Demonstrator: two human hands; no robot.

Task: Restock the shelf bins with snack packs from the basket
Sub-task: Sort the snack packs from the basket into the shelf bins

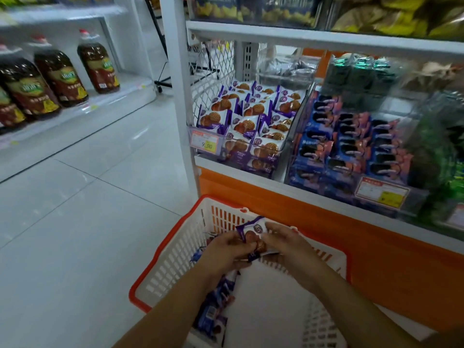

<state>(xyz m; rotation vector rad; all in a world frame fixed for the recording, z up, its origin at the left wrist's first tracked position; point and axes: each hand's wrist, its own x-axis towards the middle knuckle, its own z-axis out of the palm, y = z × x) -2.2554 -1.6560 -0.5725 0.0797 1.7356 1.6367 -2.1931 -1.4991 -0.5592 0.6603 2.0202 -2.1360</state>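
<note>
1. Store aisle, seen from above. A purple-and-white snack pack is held over the basket, just above its rim and below the shelf bins.
2. Left hand: fingers curled round the pack's lower-left edge. Right hand: upper-right edge pinched betw. thumb and fingers. Nothing else is seen in either hand.
3. Step in hand, as judged: the pack is being squared up before it is lifted to the matching bin, up and slightly fwd of the hands.
4. To do it well: the pack should be gripped by its sealed edges, not the middle, as the biscuit inside is prob. brittle. It should be laid picture-side up, like the packs already there, and kept off the blue packs next door.
5. The purple bin looks near full, so the pack is best set toward the back or on a low spot, where it cannot slide over the front wall.
6. Materials: the pack is glossy crinkled film, flat and roughly square. The basket is white plastic lattice w/ an orange rim. The bins are clear rigid plastic w/ sloped fronts; a price tag is clipped on.
7. More packs, blue and purple, lie along the basket's left side.
</note>
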